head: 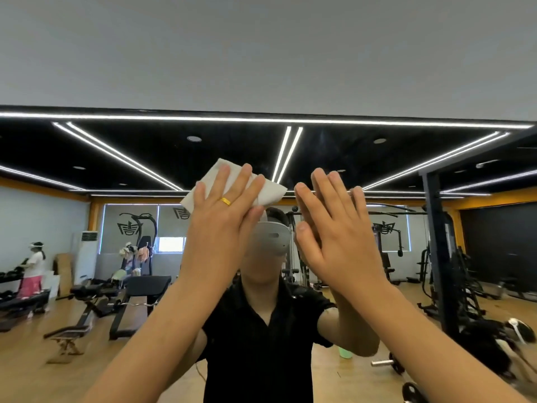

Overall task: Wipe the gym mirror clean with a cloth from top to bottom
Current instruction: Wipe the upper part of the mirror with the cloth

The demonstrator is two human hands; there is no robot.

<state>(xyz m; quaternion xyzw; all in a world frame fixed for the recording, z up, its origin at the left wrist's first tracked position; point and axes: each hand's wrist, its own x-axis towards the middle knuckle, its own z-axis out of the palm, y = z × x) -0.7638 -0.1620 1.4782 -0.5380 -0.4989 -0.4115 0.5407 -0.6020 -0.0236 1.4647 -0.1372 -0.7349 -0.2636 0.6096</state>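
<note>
Pressing the white cloth point(270, 193) flat against the mirror point(116, 158), my left hand point(223, 222) lies over it with fingers straight and spread; a gold ring point(225, 201) sits on one finger. The cloth is in the mirror's upper part, a little below its top edge and near its middle, with its corners showing past my fingertips above and to the right. My right hand point(348, 239) is also straight-fingered and holds nothing; it stands just right of the cloth, fingertips at the glass and meeting their own reflection. The two hands are apart, neither curled. Reflected in the mirror: my black shirt point(261, 344) and grey headset point(273, 237) between the hands, weight benches point(145, 283) at lower left, a rack point(433, 228) at right, a person in a white top point(35, 266) at far left, and strip lights point(286, 152) on a black ceiling. Above the mirror, a plain grey wall point(261, 48).
</note>
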